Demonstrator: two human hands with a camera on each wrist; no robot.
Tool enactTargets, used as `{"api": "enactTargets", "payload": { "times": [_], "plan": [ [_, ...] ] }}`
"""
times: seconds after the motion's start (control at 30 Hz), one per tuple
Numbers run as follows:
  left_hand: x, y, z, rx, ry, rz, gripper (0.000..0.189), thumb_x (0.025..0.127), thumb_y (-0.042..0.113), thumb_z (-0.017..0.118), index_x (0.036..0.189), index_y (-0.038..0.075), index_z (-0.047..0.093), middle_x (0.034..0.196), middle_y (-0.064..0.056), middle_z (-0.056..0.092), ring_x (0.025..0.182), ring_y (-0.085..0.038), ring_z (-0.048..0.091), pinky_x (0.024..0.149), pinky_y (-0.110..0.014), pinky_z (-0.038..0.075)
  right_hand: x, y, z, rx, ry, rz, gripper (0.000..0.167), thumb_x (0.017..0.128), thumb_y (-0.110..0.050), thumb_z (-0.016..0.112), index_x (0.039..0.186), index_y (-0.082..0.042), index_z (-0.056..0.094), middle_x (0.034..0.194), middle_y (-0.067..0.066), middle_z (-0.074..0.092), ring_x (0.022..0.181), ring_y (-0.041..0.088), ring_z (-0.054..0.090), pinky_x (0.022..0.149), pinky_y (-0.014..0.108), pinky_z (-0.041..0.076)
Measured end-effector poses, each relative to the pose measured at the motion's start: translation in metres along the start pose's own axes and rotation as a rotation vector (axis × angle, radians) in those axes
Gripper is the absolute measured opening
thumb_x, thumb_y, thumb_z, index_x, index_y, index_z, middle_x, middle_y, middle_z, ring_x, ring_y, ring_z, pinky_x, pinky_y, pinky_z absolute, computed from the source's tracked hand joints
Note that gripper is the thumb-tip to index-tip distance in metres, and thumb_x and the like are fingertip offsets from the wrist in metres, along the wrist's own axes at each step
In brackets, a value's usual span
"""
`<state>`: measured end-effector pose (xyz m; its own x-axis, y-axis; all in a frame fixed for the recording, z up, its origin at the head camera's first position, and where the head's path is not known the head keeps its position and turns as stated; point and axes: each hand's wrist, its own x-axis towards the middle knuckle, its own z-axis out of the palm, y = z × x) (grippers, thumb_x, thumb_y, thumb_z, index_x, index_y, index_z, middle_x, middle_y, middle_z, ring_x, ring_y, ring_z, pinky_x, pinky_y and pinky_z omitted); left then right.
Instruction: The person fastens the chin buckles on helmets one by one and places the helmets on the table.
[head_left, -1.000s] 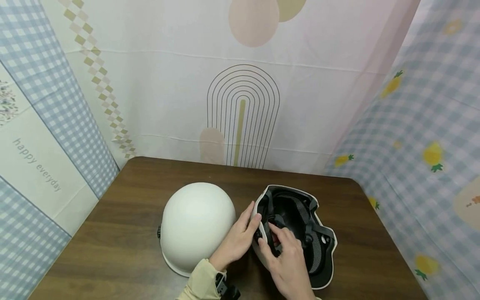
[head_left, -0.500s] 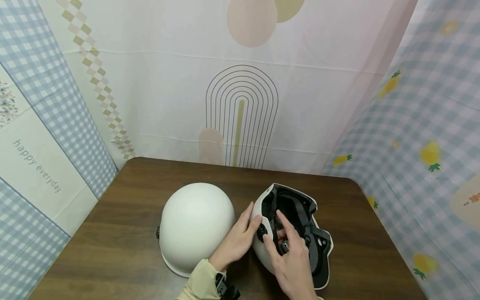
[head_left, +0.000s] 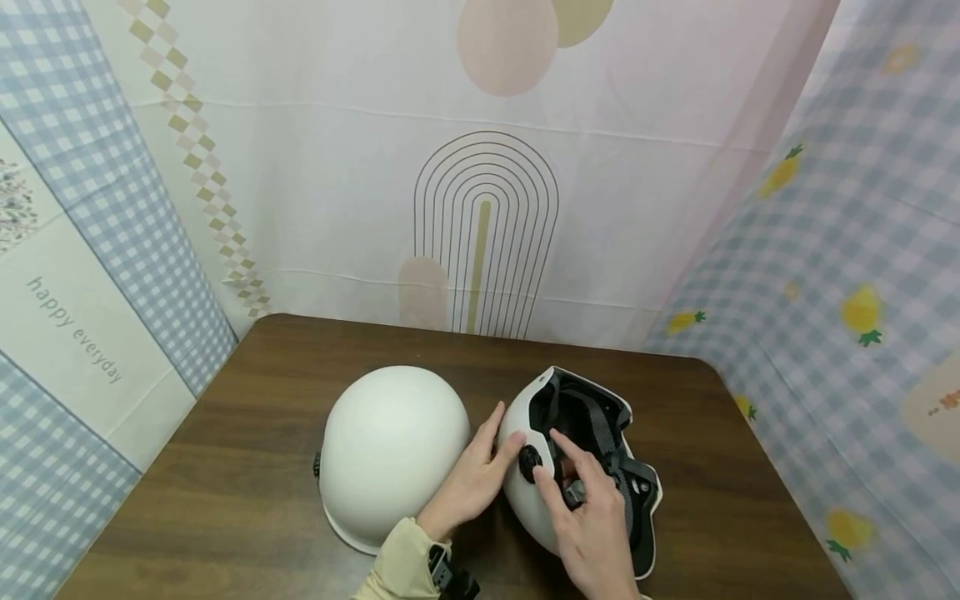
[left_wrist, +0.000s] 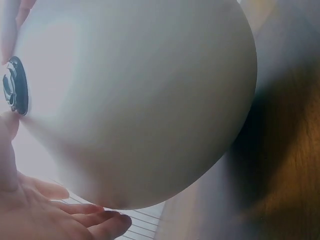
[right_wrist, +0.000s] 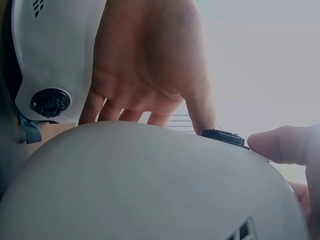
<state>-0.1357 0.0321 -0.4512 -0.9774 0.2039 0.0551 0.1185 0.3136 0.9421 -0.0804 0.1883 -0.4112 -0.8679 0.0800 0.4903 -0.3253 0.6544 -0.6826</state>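
A white helmet point(head_left: 527, 508) lies tipped on its side at the right of the table, its dark padded inside and straps partly showing. My left hand point(head_left: 468, 483) rests against its left shell with fingers extended and thumb beside a round black knob point(head_left: 530, 461). With the thumb outside by the knob and fingers reaching inside, my right hand point(head_left: 592, 529) pinches the helmet's edge. In the right wrist view the knob point(right_wrist: 225, 137) sits between the two thumbs. Fingers of the right hand inside the shell are partly hidden.
A second white helmet point(head_left: 397, 450) stands dome up, close to the left forearm. The brown wooden table point(head_left: 247, 500) ends at a patterned white cloth point(head_left: 337, 208) behind. Blue checked cloth point(head_left: 795, 275) hangs along the right side.
The right-hand helmet has rolled to the right, so more of its left shell and the black knob show. My right hand has shifted slightly right with it; the left stays against the shell.
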Motion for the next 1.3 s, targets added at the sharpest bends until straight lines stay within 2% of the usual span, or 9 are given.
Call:
{"api": "enactTargets", "payload": {
  "times": [0.43,0.6,0.77,1.07,1.3],
  "plan": [
    [0.002,0.0,0.001,0.004,0.014,-0.004,0.076,0.098,0.058,0.041,0.156,0.015,0.019,0.157,-0.014,0.025,0.141,-0.032,0.027,0.11,-0.055,0.025,0.004,-0.002,-0.007,0.056,0.0,0.084,0.042,0.087,-0.019,0.075,0.128,-0.022,0.065,0.082,-0.009,0.059,0.076,0.008,0.054,0.067,0.02,0.042],
    [0.004,-0.001,0.001,-0.006,0.007,-0.03,0.078,0.098,0.06,0.041,0.156,0.014,0.018,0.157,-0.015,0.024,0.142,-0.032,0.025,0.11,-0.055,0.024,0.004,-0.001,-0.008,0.065,0.006,0.101,0.041,0.088,-0.02,0.074,0.128,-0.022,0.065,0.081,-0.009,0.06,0.073,0.009,0.054,0.065,0.023,0.043],
    [0.006,-0.003,0.001,-0.028,0.0,-0.036,0.078,0.098,0.059,0.042,0.156,0.013,0.018,0.158,-0.014,0.023,0.143,-0.032,0.023,0.111,-0.055,0.022,0.005,-0.001,-0.009,0.1,0.015,0.1,0.04,0.089,-0.018,0.073,0.128,-0.023,0.065,0.079,-0.007,0.059,0.069,0.01,0.052,0.062,0.029,0.044],
    [0.007,-0.003,0.003,-0.052,-0.013,-0.045,0.082,0.096,0.061,0.044,0.156,0.012,0.017,0.158,-0.014,0.021,0.143,-0.031,0.022,0.112,-0.054,0.021,0.007,0.002,-0.013,0.178,0.044,0.092,0.039,0.089,-0.013,0.073,0.126,-0.024,0.066,0.079,-0.003,0.057,0.072,0.013,0.053,0.062,0.023,0.041],
    [0.009,-0.003,0.004,-0.079,-0.011,-0.042,0.084,0.096,0.059,0.045,0.156,0.01,0.014,0.159,-0.015,0.018,0.144,-0.031,0.021,0.112,-0.053,0.02,0.007,0.001,-0.017,0.203,0.067,0.09,0.038,0.089,-0.013,0.072,0.125,-0.025,0.066,0.084,-0.003,0.057,0.08,0.012,0.055,0.071,0.021,0.043]
  ]
}}
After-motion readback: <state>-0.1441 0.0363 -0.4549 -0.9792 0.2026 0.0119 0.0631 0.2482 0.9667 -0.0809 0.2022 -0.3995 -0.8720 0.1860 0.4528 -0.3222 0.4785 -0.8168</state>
